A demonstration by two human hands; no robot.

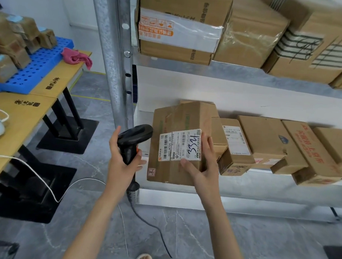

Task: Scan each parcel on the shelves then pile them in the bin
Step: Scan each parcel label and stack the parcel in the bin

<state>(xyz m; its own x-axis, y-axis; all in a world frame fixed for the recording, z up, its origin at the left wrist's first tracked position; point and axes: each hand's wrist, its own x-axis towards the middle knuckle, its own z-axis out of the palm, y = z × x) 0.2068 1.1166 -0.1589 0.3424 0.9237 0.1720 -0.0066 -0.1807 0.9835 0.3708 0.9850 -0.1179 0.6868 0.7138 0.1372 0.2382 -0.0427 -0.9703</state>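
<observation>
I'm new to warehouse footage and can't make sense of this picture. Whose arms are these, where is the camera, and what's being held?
The single picture comes from a camera worn on a person's head, looking down at their own bare arms. The left hand grips a black barcode scanner with a trailing cable. The right hand holds a cardboard parcel at the lower shelf, its white shipping label facing up. More parcels sit on both shelves. On the left, a wooden table carries a blue perforated tray and a pink cloth.
</observation>
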